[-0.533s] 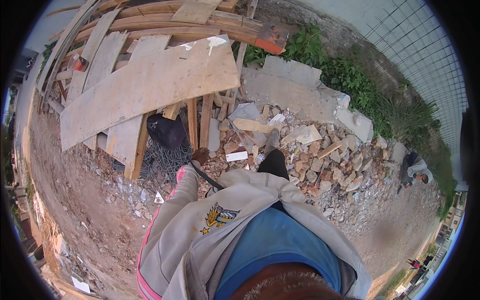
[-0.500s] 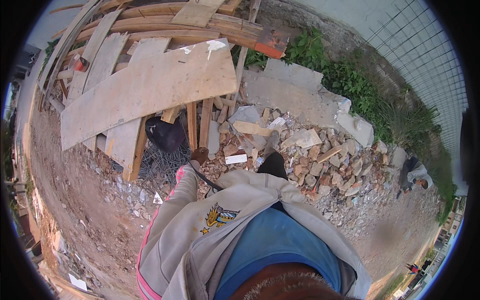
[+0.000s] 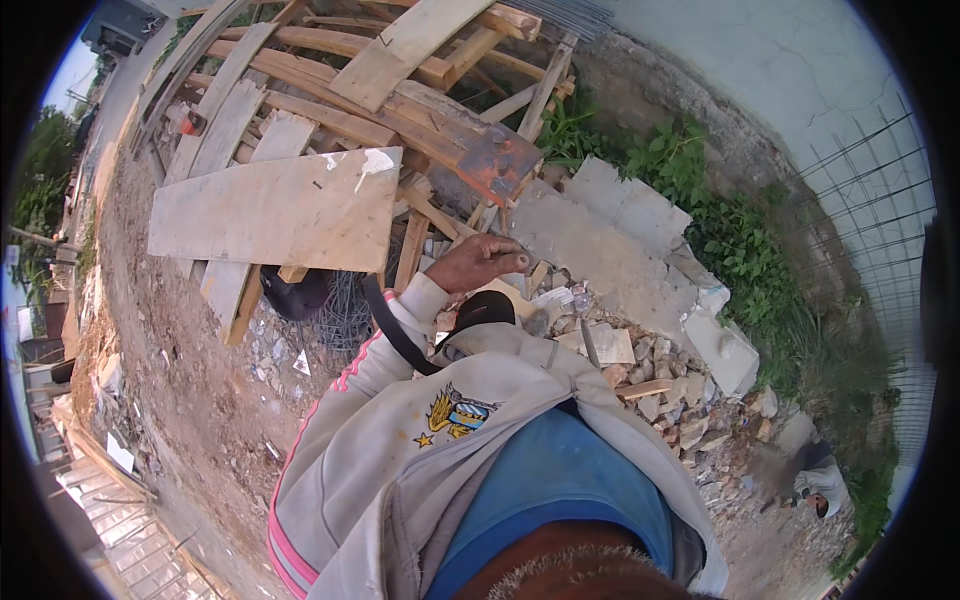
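Note:
My left hand point(image 3: 475, 262) is raised over the rubble, just right of the timber pile. Its fingers bend loosely, with nothing visible in them. The sleeve on that arm point(image 3: 385, 345) is pale with pink stripes. A dark strap point(image 3: 400, 335) hangs beside the wrist. Closest to the hand are wooden offcuts and a broad plywood board point(image 3: 280, 205) lying across the pile. My right hand is out of sight. A narrow grey strip point(image 3: 588, 342) shows beyond my jacket; I cannot tell what it is.
Broken bricks and stones point(image 3: 680, 395) lie ahead right, beside a concrete slab point(image 3: 610, 245). Long timbers point(image 3: 330, 80) fill the far left. A dark bag-like thing point(image 3: 295, 293) sits near coiled wire point(image 3: 345, 310). Wire mesh point(image 3: 870, 190) leans against the wall. Another person point(image 3: 822, 488) bends at right.
My left hand has come up from beside the timber supports and moved right, over the rubble. The whole view has turned, so the pile and wall appear shifted.

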Demonstrator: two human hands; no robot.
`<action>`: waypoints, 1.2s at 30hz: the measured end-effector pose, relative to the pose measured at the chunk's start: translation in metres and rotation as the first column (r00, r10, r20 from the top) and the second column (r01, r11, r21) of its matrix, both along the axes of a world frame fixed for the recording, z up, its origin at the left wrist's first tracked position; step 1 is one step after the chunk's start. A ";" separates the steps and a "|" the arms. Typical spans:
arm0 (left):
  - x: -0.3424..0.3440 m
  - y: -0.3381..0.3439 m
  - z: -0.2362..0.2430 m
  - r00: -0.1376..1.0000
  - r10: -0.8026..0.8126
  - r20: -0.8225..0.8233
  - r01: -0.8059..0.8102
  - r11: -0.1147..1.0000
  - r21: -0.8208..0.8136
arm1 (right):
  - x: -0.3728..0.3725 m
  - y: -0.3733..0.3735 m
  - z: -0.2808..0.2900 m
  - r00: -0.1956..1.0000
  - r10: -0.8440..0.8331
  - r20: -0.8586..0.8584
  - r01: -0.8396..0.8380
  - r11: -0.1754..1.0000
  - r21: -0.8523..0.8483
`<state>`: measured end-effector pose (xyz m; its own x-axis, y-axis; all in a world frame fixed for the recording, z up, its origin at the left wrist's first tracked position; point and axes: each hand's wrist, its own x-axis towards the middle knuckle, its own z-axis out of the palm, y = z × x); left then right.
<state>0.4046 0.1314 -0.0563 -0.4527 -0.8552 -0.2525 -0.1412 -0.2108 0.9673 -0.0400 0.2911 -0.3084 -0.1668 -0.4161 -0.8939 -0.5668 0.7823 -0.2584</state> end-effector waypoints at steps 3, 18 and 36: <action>-0.041 -0.044 0.064 0.981 -0.057 -0.186 0.035 0.992 -0.120 | -0.056 -0.026 0.026 0.984 -0.178 0.010 0.178 0.973 -0.145; 0.005 -0.468 0.092 0.459 0.702 0.545 -0.051 0.633 -0.772 | -0.038 -0.211 0.133 0.871 -0.249 0.423 0.491 0.410 -0.768; -0.004 -0.509 0.021 0.207 0.543 0.814 0.466 0.676 -0.570 | -0.085 -0.399 0.126 0.909 0.067 -0.412 -0.312 0.763 -0.566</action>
